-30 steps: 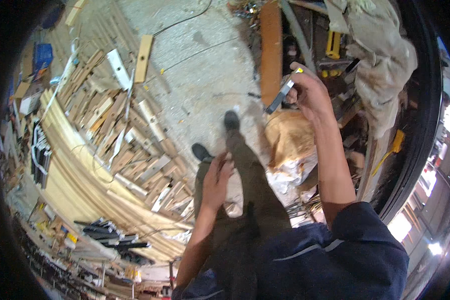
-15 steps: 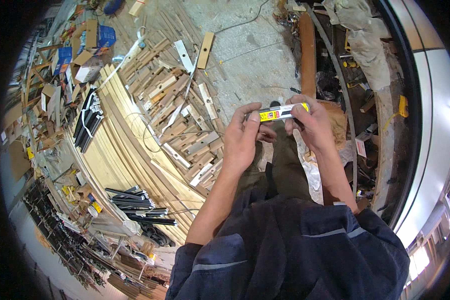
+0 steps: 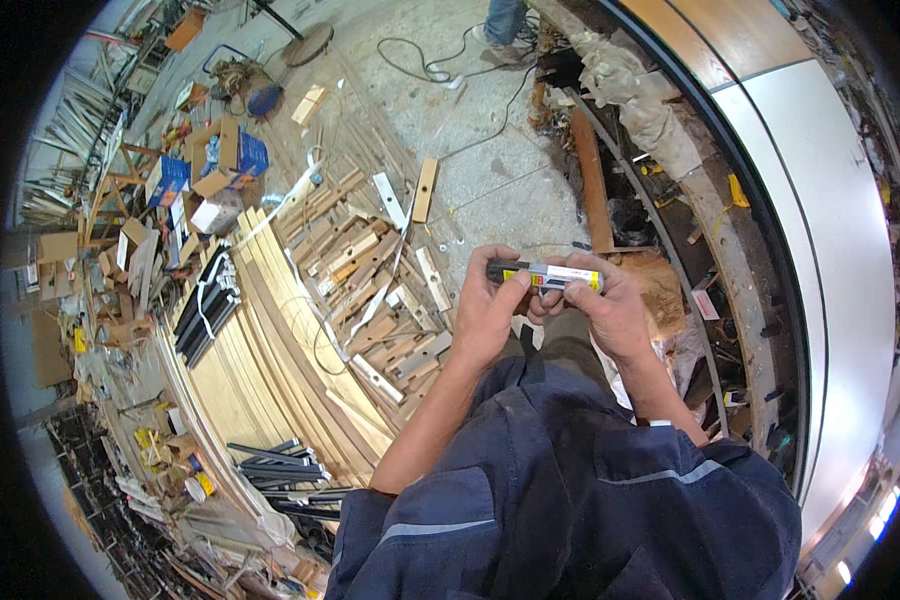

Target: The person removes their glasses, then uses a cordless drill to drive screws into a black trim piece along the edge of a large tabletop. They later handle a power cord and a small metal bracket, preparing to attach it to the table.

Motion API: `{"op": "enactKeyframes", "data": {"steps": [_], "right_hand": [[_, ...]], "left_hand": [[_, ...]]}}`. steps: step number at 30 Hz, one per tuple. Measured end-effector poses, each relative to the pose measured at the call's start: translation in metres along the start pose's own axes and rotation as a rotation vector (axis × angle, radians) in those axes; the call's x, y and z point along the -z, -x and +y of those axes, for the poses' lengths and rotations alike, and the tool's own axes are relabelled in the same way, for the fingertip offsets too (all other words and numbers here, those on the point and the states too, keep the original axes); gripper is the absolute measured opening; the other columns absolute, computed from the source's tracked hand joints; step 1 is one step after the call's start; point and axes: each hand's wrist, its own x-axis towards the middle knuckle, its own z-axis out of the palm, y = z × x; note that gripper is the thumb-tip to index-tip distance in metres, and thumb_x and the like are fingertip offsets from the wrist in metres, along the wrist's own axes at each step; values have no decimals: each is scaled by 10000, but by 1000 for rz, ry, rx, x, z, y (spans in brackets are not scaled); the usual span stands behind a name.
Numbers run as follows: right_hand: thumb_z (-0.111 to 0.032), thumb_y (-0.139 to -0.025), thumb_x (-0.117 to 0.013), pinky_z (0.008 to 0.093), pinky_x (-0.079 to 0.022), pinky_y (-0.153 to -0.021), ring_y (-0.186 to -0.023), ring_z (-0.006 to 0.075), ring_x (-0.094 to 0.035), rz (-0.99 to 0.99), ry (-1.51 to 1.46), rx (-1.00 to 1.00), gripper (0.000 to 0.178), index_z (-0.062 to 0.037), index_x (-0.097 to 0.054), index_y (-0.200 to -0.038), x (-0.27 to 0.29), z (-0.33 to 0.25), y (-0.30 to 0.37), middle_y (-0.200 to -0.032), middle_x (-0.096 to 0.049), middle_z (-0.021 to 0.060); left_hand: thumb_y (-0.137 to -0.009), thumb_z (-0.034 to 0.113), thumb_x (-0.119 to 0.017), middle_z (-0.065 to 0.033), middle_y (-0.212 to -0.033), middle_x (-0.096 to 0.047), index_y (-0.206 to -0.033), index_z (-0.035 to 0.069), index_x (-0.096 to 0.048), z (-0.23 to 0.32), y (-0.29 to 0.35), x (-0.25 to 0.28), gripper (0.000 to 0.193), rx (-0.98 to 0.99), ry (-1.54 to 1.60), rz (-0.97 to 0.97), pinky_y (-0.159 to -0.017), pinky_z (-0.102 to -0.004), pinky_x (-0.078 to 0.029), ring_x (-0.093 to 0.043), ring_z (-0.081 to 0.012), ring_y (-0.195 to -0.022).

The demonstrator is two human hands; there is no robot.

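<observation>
In front of my body, both hands hold a short, thick marker pen (image 3: 560, 276) roughly level. It has a black end on the left, a grey band, and a white, yellow and red label. My left hand (image 3: 487, 312) pinches the black end between thumb and fingers. Around the pale, yellow-tipped end, my right hand (image 3: 615, 310) is closed, its thumb lying on the label. Some of the fingers are hidden behind the barrel.
Long pale boards (image 3: 270, 370) lie to my left, with bundled black strips (image 3: 206, 308) on them. Short drilled wood blocks (image 3: 370, 262) are heaped beside them. Cardboard boxes (image 3: 232, 160) stand farther left. A long white panel (image 3: 820, 200) runs along my right. A person's shoe (image 3: 500, 45) shows at the top.
The marker has turned in my hands, so its black end now shows plainly at the left. My view has shifted, bringing another person's leg in at the top.
</observation>
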Motion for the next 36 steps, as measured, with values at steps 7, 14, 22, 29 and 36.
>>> {"op": "enactKeyframes", "data": {"steps": [7, 14, 22, 29, 36], "right_hand": [[-35, -970, -568, 296, -586, -754, -840, 199, -715, 9, -22, 68, 325, 109, -592, -1260, -19, -14, 35, -1042, -711, 162], [6, -954, -557, 306, -584, -762, -848, 202, -712, 15, 71, 89, 333, 68, -610, -1277, -35, -18, 64, -970, -725, 149], [1, -960, -535, 337, -581, -776, -826, 208, -705, -64, -57, 79, 323, 84, -600, -1266, -43, -22, 73, -919, -717, 147], [-10, -977, -547, 330, -591, -805, -860, 183, -706, -14, -39, 70, 319, 71, -604, -1280, -30, -31, 81, -974, -718, 132], [3, -963, -580, 322, -583, -847, -917, 176, -700, -25, -22, 133, 336, 50, -618, -1293, 5, -39, 90, -998, -726, 112]], "left_hand": [[-955, 164, -612, -146, -978, -616, -1270, 18, -376, 14, 31, -6, 419, -73, -29, -92, -590, -348, -549, -631, -197, -710], [-956, 153, -626, -118, -1002, -575, -1256, 13, -405, 12, 50, -5, 398, -141, -102, -8, -726, -337, -539, -595, -162, -856], [-934, 138, -629, -102, -991, -547, -1238, 28, -395, 8, 69, 7, 399, -158, -74, -52, -681, -323, -536, -587, -167, -844], [-854, 79, -604, -91, -927, -571, -1220, 70, -407, 14, 67, -33, 415, -57, 131, 8, -595, -311, -490, -574, -168, -739], [-832, -22, -534, -64, -919, -540, -1103, 61, -431, -7, 53, -70, 301, -108, 72, 52, -605, -281, -472, -575, -159, -747]]}}
